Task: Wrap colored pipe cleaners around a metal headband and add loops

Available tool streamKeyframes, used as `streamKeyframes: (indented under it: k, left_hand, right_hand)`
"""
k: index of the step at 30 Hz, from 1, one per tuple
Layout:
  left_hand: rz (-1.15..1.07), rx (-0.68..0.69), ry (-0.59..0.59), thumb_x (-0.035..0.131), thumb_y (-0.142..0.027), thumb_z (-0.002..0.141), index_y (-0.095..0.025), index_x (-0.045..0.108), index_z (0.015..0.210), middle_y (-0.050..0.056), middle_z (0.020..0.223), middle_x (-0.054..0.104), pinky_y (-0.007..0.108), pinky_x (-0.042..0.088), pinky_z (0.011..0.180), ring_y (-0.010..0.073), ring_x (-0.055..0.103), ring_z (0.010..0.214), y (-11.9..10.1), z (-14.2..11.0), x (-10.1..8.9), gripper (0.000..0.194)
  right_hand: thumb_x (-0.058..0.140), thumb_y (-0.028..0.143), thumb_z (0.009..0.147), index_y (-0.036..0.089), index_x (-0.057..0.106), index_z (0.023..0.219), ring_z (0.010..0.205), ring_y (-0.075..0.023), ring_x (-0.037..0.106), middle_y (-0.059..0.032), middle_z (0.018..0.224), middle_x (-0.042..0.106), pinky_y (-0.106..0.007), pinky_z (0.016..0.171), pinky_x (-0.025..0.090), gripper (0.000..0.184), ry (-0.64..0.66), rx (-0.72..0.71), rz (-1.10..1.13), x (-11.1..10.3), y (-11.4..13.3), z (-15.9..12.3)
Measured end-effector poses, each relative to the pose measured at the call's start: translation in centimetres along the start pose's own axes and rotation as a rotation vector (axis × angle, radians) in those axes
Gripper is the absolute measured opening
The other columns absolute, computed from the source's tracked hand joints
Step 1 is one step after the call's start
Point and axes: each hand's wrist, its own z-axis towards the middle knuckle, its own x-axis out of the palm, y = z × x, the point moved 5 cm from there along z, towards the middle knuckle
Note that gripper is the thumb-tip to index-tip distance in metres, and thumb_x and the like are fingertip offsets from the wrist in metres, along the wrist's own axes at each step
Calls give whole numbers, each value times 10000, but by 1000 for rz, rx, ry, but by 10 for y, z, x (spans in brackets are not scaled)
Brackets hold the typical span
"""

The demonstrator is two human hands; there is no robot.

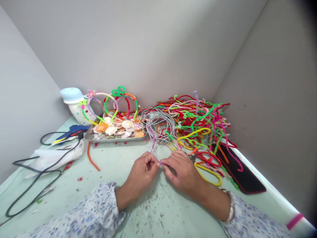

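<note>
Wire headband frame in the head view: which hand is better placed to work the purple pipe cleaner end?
Probably the right: the right hand pinches the purple pipe cleaner end at its fingertips, while the left hand closes around the wire headband frame, apparently steadying it.

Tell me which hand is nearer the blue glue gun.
Left. The left hand sits to the right of the blue glue gun and closer to the person; the right hand is farther right, past the left hand.
</note>
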Motion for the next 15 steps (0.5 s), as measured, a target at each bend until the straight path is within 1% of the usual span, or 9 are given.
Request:
streamKeyframes:
  k: [5, 10, 13, 15]
  left_hand:
    - [26, 3, -9, 513, -230, 813, -164, 546, 690, -28, 652, 466, 243, 326, 559, 122, 423, 594, 1, -1, 0, 143]
    - [31, 1, -26, 512, -230, 816, -167, 545, 694, -25, 652, 472, 243, 324, 554, 123, 425, 589, 3, -1, 1, 141]
    - [16, 9, -35, 511, -231, 824, -168, 541, 684, -20, 657, 474, 245, 331, 559, 124, 430, 597, 1, 0, 1, 156]
    - [-17, 35, -40, 507, -242, 839, -168, 550, 708, -12, 684, 490, 246, 351, 580, 127, 448, 622, -3, -1, 0, 156]
  right_hand:
    - [496, 135, 873, 140, 624, 900, 732, -189, 525, -50, 731, 614, -377, 774, 411, 132, 50, -37, -94, 2, 2, 0]
    - [487, 132, 874, 131, 635, 921, 704, -190, 509, -48, 702, 595, -385, 768, 417, 156, 52, -97, -175, 2, 6, 0]
    - [496, 125, 866, 131, 632, 920, 692, -189, 511, -44, 692, 596, -387, 768, 424, 146, 23, -99, -173, 0, 8, 0]
    - [509, 118, 862, 139, 623, 925, 705, -188, 531, -43, 712, 615, -383, 778, 431, 132, -35, -61, -128, -3, 8, 1]
